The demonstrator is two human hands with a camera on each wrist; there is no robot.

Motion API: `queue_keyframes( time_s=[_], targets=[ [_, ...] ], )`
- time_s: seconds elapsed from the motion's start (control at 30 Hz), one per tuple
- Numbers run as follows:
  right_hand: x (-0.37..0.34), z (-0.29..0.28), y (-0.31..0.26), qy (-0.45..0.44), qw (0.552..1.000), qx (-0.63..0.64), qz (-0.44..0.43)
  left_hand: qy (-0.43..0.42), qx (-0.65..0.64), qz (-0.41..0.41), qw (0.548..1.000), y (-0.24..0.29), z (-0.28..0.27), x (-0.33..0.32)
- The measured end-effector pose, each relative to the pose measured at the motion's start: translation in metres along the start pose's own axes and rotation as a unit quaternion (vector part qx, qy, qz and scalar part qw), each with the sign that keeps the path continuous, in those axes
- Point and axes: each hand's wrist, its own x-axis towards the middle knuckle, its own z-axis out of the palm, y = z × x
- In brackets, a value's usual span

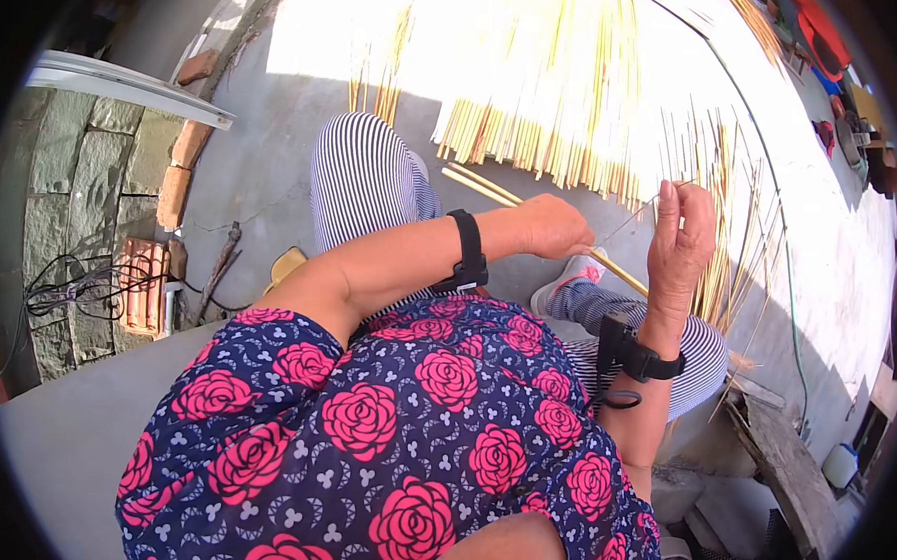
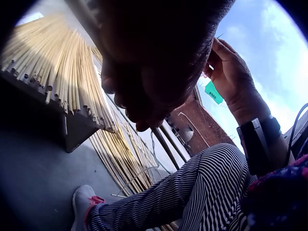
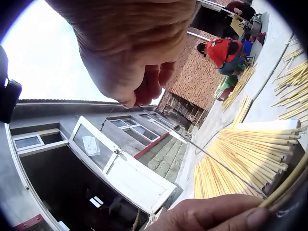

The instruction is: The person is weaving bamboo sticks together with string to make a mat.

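My left hand [image 1: 556, 227] grips a pair of pale straw-coloured stalks [image 1: 481, 185], whose other ends stick out past the fingers towards the right knee. Raised to the right of it, my right hand [image 1: 682, 240] pinches a thin wire-like strand [image 3: 211, 157]. In the right wrist view the strand runs taut from those fingertips down to the stalk [image 3: 288, 185] at the left hand's thumb. The left hand is a dark shape in the left wrist view, its fingers curled around the stalks. Beyond both hands lies a wide row of cut stalks [image 1: 535, 144].
Looser thin stalks [image 1: 721, 222] lie by the right knee, and a small bunch [image 1: 389, 87] beyond the left knee. A green hose [image 1: 791, 285] curves along the right. Bricks [image 1: 174, 193] edge the left side. Another person in red [image 3: 224, 53] is in the background.
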Motion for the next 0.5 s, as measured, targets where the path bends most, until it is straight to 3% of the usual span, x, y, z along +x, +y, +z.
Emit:
queue_keyframes(
  time_s=[0.1,0.17,0.23,0.4,0.5],
  targets=[
    [-0.004,-0.013,0.013,-0.045,0.964,0.196,0.174,0.038,-0.025,0.027,0.999,0.002,-0.014,0.009],
    [-0.002,-0.021,0.006,-0.044,0.905,0.345,0.244,0.062,-0.016,0.018,0.998,-0.006,-0.027,0.016],
    [0.005,-0.032,-0.009,-0.019,0.859,0.457,0.231,0.043,0.030,0.000,0.999,-0.015,-0.033,0.018],
    [0.035,-0.094,-0.043,0.003,0.851,0.504,0.147,0.056,0.003,-0.013,0.998,-0.034,-0.034,0.022],
    [0.053,-0.141,-0.051,-0.006,0.841,0.531,0.100,0.021,0.011,-0.026,0.999,-0.041,-0.036,0.027]
  ],
)
